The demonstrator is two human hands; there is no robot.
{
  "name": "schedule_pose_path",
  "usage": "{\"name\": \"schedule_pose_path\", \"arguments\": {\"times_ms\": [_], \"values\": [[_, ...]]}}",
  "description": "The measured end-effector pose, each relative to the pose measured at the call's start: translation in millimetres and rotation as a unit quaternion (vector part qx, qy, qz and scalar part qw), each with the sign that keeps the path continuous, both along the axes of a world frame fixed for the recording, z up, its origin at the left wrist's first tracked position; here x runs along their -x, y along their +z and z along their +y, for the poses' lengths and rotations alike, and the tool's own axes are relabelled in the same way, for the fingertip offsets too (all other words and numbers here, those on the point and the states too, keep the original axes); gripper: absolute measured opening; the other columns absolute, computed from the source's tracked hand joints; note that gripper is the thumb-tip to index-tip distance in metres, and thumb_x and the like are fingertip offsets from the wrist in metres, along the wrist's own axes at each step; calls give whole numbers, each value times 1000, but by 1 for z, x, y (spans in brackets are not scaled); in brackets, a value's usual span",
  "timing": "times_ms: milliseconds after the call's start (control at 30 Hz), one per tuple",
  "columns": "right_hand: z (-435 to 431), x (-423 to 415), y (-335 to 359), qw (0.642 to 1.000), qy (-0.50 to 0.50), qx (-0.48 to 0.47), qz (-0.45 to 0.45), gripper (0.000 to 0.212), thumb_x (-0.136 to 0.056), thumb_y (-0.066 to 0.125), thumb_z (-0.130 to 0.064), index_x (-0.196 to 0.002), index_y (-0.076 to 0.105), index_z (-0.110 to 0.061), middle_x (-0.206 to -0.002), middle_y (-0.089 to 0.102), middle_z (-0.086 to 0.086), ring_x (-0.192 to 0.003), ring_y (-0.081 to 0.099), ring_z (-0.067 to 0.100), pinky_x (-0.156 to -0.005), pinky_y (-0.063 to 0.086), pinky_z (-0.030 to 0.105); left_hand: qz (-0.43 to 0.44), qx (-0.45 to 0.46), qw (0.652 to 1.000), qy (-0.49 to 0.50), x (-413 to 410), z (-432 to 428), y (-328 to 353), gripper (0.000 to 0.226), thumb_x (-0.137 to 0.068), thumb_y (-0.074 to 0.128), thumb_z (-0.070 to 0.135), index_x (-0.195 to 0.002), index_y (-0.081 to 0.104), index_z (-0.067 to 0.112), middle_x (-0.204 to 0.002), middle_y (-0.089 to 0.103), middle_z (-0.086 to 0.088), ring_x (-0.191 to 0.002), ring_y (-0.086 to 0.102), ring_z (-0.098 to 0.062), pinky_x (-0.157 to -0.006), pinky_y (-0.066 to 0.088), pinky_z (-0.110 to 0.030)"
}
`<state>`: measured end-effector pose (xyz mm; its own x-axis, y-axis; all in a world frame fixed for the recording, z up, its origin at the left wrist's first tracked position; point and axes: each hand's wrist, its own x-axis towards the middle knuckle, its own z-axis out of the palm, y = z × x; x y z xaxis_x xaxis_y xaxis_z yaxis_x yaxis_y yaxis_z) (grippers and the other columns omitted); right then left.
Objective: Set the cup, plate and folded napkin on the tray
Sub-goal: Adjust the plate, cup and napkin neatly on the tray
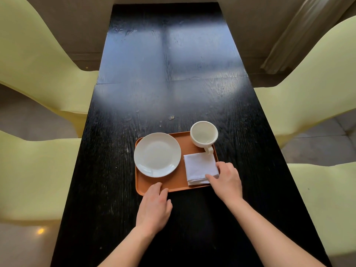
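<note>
Plate (157, 154), cup (203, 134) and napkin (200, 168) all on tray (163, 185); right hand (227, 180) loosely curled at napkin's near-right corner, left hand (154, 207) fingers bent over tray's near rim, gripping nothing clearly; square napkin gently, tray steadied.

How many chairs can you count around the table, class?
4: far left chair, near left chair, far right chair, near right chair. Others may sit outside the view.

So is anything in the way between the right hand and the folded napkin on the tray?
No. The right hand already touches the folded napkin at its near right corner, with nothing between them. The napkin lies on the tray, just below the cup and apart from the plate.
</note>
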<state>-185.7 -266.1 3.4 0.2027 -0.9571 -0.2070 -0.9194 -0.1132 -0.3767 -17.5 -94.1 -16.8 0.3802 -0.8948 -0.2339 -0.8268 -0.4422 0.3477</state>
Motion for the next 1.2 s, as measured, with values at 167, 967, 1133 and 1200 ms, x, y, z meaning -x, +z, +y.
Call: {"name": "schedule_pose_path", "arguments": {"times_ms": [167,967,1133,1200], "values": [[13,11,-6,999,49,-12,6,65,-80,81,-42,-135,55,-18,-125,55,1,-113,51,17,-89,51,30,2,-3,1000,1,0,-1,0,42,-94,50,34,-130,59,14,-145,48,-9,-135,41,-23,-112,35,-35],[1,21,-13,999,13,-34,-7,29,-103,50,-32,-110,72,-16,-106,60,-2,-94,45,11,-73,42,28,374,-1,906,196,49,-88,28,49,-85,54,15,-134,57,16,-132,62,0,-119,57,-17,-106,45,-40],[-8,20,-15,998,-45,-37,-37,29,-98,60,-38,-112,74,-17,-101,68,-2,-90,56,11,-74,44,27,430,11,843,322,43,-93,25,54,-88,58,17,-141,49,18,-133,60,2,-114,56,-12,-96,45,-30],[-10,16,-15,997,-55,-42,-20,26,-97,62,-38,-108,75,-18,-99,71,-2,-84,57,9,-72,44,26,435,14,843,317,44,-95,25,51,-87,57,18,-138,53,20,-128,62,5,-104,58,-5,-89,45,-27]]}}
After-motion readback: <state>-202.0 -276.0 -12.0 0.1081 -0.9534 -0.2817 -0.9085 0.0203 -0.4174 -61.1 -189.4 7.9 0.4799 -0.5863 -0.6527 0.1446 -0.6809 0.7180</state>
